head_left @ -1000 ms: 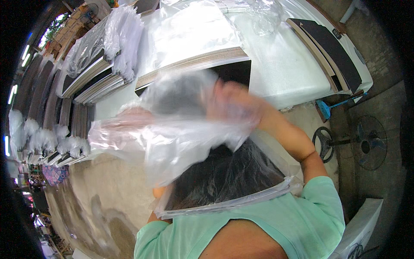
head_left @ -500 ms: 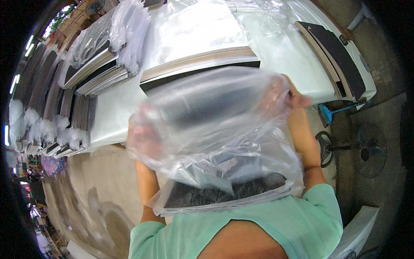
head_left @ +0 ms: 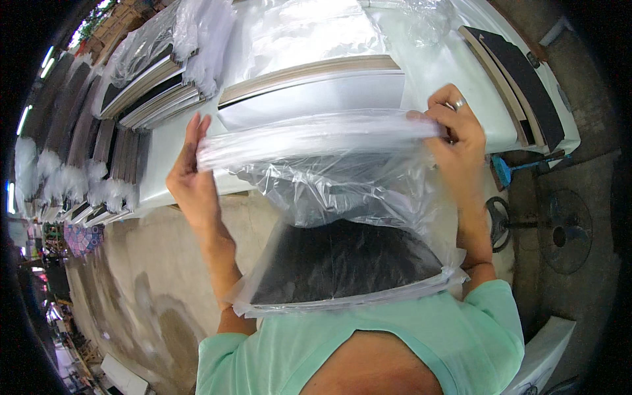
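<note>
At the middle of the frame we hold a clear plastic bag [head_left: 342,178] stretched by its open top edge, left hand [head_left: 192,181] and right hand [head_left: 461,135] each pinching a corner, dark boards [head_left: 342,266] already inside below, so folding that mouth shut seems next.

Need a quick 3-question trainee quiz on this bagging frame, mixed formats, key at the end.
1. True or false: the left hand and the right hand hold opposite ends of the clear plastic bag.
2. What sits inside the bag's lower part?
A. a dark flat board
B. a fan
C. white tufts
3. Fill in: a ring shows on the ___ hand.

Key: 1 true; 2 A; 3 right.
</note>
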Tool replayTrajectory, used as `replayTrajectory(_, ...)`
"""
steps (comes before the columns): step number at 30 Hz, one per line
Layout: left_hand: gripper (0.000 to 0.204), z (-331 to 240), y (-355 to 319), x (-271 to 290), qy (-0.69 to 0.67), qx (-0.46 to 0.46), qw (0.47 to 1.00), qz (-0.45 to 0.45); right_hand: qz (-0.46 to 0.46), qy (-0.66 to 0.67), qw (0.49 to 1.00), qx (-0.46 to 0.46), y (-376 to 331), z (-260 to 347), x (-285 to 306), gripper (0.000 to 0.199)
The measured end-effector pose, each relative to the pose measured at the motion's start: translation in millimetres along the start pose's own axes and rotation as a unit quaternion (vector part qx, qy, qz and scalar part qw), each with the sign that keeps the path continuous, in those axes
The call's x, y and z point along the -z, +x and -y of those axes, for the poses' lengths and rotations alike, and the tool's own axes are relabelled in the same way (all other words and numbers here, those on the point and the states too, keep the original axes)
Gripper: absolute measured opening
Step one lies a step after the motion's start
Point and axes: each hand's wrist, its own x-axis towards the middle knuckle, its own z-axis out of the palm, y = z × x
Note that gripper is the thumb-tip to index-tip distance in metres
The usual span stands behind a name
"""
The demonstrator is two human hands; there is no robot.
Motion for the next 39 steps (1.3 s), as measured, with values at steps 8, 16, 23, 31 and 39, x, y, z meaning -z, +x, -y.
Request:
replayTrajectory(8,0.04,70.5,-6.5,28.6,-0.275,0.378,0.849,0.246,0.215,0.423,0.79,-0.389,-19.0,-87.7,-15.3,0.031)
replayTrajectory(16,0.021,188.7,-127.3,15.7,-0.123,0.474,0.849,0.197,0.116,0.463,0.705,-0.525,-114.4,-171.8,-71.2,0.024)
replayTrajectory(23,0.028,184.3,-162.4,6.2,-0.067,0.426,0.879,0.203,0.082,0.322,0.736,-0.59,-148.4,-197.4,-91.5,0.016)
replayTrajectory(31,0.036,157.8,-106.1,22.1,0.097,0.262,0.824,0.493,-0.051,0.451,0.772,-0.446,-142.2,-220.1,-100.8,0.021)
replayTrajectory(39,0.048,95.3,-62.5,-26.4,0.325,0.086,0.763,0.552,0.002,0.612,0.721,-0.326,-105.9,-161.7,-73.5,0.028)
